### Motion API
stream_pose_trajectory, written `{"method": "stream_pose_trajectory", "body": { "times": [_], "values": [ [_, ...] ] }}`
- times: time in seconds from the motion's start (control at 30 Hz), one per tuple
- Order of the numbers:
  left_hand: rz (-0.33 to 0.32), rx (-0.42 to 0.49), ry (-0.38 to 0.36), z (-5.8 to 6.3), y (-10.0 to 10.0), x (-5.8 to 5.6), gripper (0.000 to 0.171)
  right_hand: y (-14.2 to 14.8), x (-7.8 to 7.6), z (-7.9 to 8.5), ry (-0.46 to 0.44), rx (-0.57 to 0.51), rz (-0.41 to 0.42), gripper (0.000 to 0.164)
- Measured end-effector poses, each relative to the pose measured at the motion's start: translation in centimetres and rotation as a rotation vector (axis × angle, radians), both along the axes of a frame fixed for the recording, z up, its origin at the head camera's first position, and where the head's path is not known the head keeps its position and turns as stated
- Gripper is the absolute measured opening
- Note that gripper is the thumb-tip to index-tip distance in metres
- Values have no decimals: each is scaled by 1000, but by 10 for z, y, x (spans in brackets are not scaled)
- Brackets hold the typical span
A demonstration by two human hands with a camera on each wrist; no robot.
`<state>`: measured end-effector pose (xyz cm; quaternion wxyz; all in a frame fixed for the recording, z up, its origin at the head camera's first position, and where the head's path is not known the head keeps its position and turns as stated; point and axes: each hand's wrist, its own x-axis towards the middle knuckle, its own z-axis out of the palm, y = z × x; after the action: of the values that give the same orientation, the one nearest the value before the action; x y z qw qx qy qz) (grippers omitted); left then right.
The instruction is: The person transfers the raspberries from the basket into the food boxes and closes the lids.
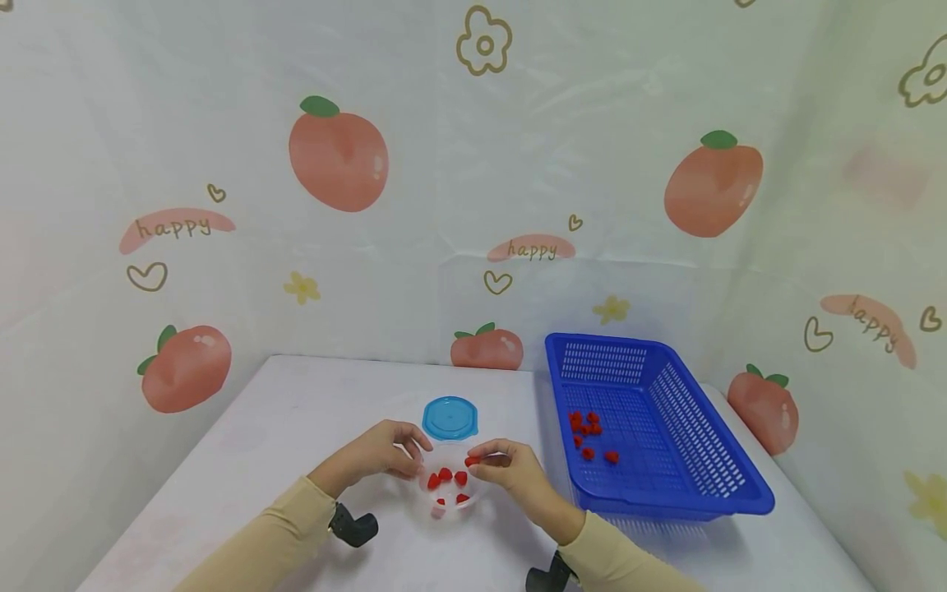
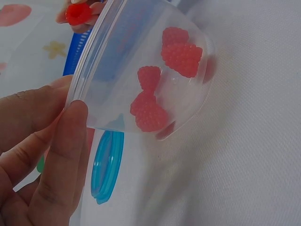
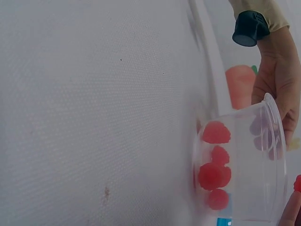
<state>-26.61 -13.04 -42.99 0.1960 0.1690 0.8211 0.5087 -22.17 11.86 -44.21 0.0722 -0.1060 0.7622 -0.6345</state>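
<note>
A clear plastic bowl [image 2: 106,89] stands on the white table, with several red raspberries [image 2: 182,60] lying at its bottom. My left hand [image 1: 386,449] pinches the bowl's rim between thumb and fingers, as the left wrist view shows up close. Above the opposite side of the rim, my right hand [image 1: 518,475] holds a single raspberry [image 2: 78,14] in its fingertips. In the right wrist view only a bit of that hand shows at the lower right edge. Just behind the bowl lies a blue lid [image 1: 450,418], flat on the table.
On the right stands a large blue plastic basket [image 1: 666,493] with slotted walls. Several more raspberries [image 1: 584,427] are gathered at its left side. A white cloth wall [image 1: 414,288] with printed fruit rises behind the table.
</note>
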Motion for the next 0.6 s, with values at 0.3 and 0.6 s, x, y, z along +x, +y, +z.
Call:
{"method": "stream_pose_trajectory", "body": {
  "times": [0.3, 0.6],
  "values": [
    [-13, 1, 0, 2, 0, 1, 30, -1, 1, -1, 21, -15, 4, 26],
    [-6, -5, -3, 1, 0, 1, 30, -2, 3, 2, 35, 16, -11, 23]
  ]
}}
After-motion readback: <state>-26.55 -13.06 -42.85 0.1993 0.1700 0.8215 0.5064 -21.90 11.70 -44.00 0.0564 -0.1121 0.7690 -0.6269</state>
